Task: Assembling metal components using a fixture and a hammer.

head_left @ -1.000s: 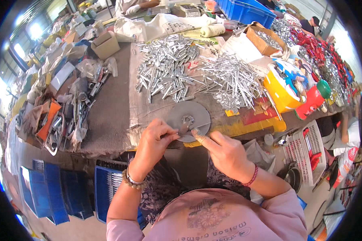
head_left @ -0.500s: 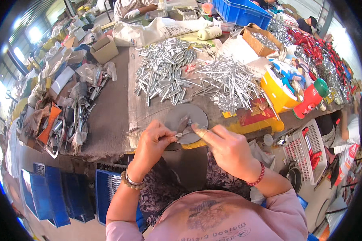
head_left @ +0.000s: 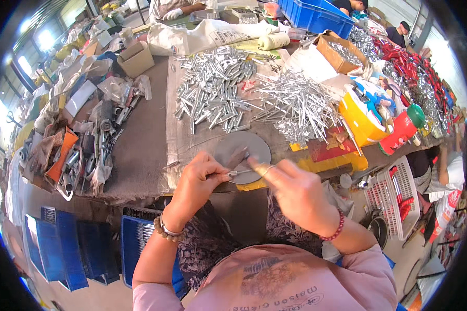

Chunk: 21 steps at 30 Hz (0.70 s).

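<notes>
My left hand (head_left: 200, 179) pinches a small silvery metal piece (head_left: 232, 173) between thumb and fingertips, at the near edge of a round grey disc (head_left: 259, 147). Just to its right, my right hand (head_left: 301, 192) is curled, its fingertips over the disc and smeared by motion. A small dark tip shows at those fingertips; what they hold is too blurred to name. On the disc lies a brownish patch or flat piece (head_left: 237, 157). Beyond it are a heap of short silvery metal tubes (head_left: 213, 85) and, to the right, a heap of thin metal rods (head_left: 301, 103).
Bagged tools and metal parts (head_left: 101, 124) crowd the table's left side. To the right stand a yellow container (head_left: 360, 122), a red jar with green lid (head_left: 402, 129) and an open carton (head_left: 342, 54). Blue crates (head_left: 67, 249) sit below left. Other people work at the far side.
My right hand has shifted slightly down and right, blurred. The left hand keeps its pinch on the small metal piece. The whole view has shifted a little.
</notes>
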Each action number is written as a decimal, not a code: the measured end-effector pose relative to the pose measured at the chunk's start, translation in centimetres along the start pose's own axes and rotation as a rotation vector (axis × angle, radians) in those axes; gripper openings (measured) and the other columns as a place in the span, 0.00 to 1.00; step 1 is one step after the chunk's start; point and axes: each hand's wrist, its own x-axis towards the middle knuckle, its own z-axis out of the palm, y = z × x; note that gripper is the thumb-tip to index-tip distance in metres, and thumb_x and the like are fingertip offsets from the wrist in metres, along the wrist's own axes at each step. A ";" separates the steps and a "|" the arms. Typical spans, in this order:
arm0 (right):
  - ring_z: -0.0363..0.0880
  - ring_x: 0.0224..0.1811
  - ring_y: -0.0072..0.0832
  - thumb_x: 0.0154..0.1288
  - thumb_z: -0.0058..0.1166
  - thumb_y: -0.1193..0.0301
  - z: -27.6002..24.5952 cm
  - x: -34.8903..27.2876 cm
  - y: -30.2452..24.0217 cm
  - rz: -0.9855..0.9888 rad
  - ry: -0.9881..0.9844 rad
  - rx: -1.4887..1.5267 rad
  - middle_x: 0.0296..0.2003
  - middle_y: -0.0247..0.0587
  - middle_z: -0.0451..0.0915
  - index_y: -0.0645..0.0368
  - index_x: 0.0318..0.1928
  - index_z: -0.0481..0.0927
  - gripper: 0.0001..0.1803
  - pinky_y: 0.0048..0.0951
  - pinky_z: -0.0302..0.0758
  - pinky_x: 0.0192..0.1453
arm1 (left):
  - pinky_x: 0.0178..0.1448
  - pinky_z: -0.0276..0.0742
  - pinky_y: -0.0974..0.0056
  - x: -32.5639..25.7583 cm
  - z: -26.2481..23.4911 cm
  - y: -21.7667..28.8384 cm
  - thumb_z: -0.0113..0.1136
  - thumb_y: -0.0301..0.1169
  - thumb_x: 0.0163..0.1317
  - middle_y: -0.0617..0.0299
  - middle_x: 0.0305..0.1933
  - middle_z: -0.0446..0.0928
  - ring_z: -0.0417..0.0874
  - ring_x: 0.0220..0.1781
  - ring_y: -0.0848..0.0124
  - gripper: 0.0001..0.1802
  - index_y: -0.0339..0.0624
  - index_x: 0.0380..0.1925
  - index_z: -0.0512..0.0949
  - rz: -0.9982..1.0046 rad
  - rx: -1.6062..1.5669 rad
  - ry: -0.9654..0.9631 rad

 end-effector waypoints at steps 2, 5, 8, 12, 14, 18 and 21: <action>0.82 0.28 0.42 0.65 0.64 0.83 -0.7 0.4 -0.4 0.005 0.174 0.100 0.32 0.41 0.76 0.45 0.72 0.85 0.35 0.43 0.80 0.34 | 0.46 0.78 0.61 -0.1 -0.1 0.1 0.79 0.21 0.62 0.57 0.38 0.80 0.83 0.40 0.63 0.08 0.36 0.41 0.91 -0.016 -0.022 -0.007; 0.81 0.28 0.41 0.64 0.64 0.84 -0.1 -0.2 -0.9 -0.071 0.343 0.206 0.32 0.41 0.77 0.45 0.72 0.86 0.36 0.44 0.80 0.33 | 0.46 0.78 0.61 -0.1 -0.2 -0.1 0.79 0.22 0.62 0.57 0.38 0.80 0.83 0.39 0.63 0.08 0.37 0.41 0.91 -0.038 -0.031 -0.020; 0.84 0.30 0.39 0.67 0.62 0.81 2.1 -1.9 0.8 -0.036 0.082 -0.031 0.34 0.40 0.76 0.42 0.75 0.82 0.36 0.42 0.83 0.33 | 0.45 0.78 0.61 0.0 -0.1 -0.1 0.79 0.22 0.61 0.58 0.38 0.79 0.83 0.39 0.62 0.09 0.36 0.41 0.91 0.010 -0.029 -0.031; 0.85 0.33 0.44 0.70 0.60 0.79 1.5 -1.1 -0.1 0.028 -0.102 -0.039 0.37 0.42 0.75 0.40 0.77 0.80 0.36 0.42 0.85 0.36 | 0.45 0.79 0.59 -0.2 0.0 -0.4 0.79 0.23 0.62 0.58 0.38 0.79 0.83 0.39 0.62 0.09 0.38 0.41 0.91 0.001 0.023 -0.037; 0.85 0.34 0.45 0.71 0.60 0.80 1.5 -0.3 0.5 0.042 -0.085 0.016 0.38 0.44 0.77 0.42 0.76 0.81 0.35 0.42 0.85 0.37 | 0.45 0.79 0.59 -0.3 0.1 -0.3 0.79 0.23 0.62 0.58 0.38 0.80 0.83 0.39 0.61 0.08 0.38 0.41 0.91 -0.010 0.037 -0.029; 0.86 0.39 0.49 0.73 0.63 0.82 1.7 0.3 2.6 0.107 0.077 0.346 0.43 0.48 0.82 0.48 0.73 0.82 0.31 0.42 0.82 0.41 | 0.44 0.77 0.61 -0.2 0.3 -0.1 0.80 0.22 0.61 0.60 0.38 0.79 0.82 0.38 0.65 0.09 0.38 0.42 0.92 0.026 0.009 0.004; 0.86 0.41 0.49 0.72 0.64 0.82 1.5 0.2 2.9 0.136 0.058 0.359 0.44 0.51 0.83 0.51 0.73 0.83 0.30 0.42 0.82 0.44 | 0.43 0.76 0.63 -0.3 0.4 -0.1 0.81 0.21 0.60 0.62 0.36 0.77 0.80 0.37 0.69 0.10 0.38 0.42 0.92 0.025 0.018 0.012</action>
